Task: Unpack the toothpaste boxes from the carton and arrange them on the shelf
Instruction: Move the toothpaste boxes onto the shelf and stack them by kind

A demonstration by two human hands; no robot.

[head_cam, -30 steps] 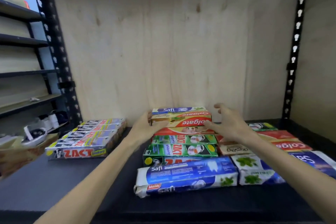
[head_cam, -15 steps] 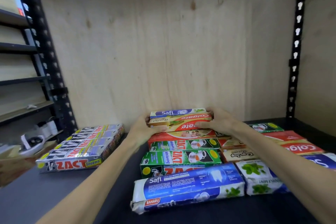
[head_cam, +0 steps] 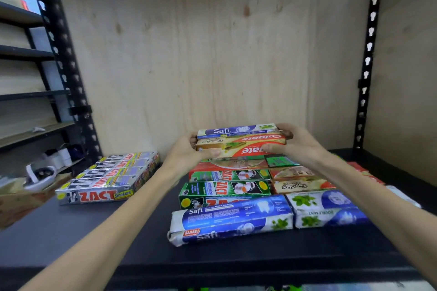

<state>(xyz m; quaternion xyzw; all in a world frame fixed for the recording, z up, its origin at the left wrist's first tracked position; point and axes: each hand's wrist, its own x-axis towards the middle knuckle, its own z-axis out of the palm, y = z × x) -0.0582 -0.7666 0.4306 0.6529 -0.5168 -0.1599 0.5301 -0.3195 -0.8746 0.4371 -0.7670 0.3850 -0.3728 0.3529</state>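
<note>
- Far left, outside the rack: low carton (head_cam: 16, 198) with a white object on it; contents not legible
- Shelf (head_cam: 71, 231), left part: silver Zact pack (head_cam: 104, 182) lying flat, apart from both hands
- Left hand (head_cam: 186, 156): fingers curled round the left end of a small stack, thumb on the near face; it grips
- Stack (head_cam: 241, 142), centre rear of the shelf: a blue Safi box on top, Colgate boxes beneath, held between the two hands just above the rows below; whether it touches them cannot be told
- Right hand (head_cam: 295, 146): fingers wrapped over the right end of the stack, thumb along the front; it grips
- Below and nearer: green Zact boxes (head_cam: 224, 189), then blue Safi packs (head_cam: 231, 217) at the front edge, in two columns
- Handling, as judged: thin card boxes, light and stiff, likely to dent under a hard squeeze; glossy faces may let loose boxes slide on each other. Hold at both short ends, pressing inward, and keep the stack level
</note>
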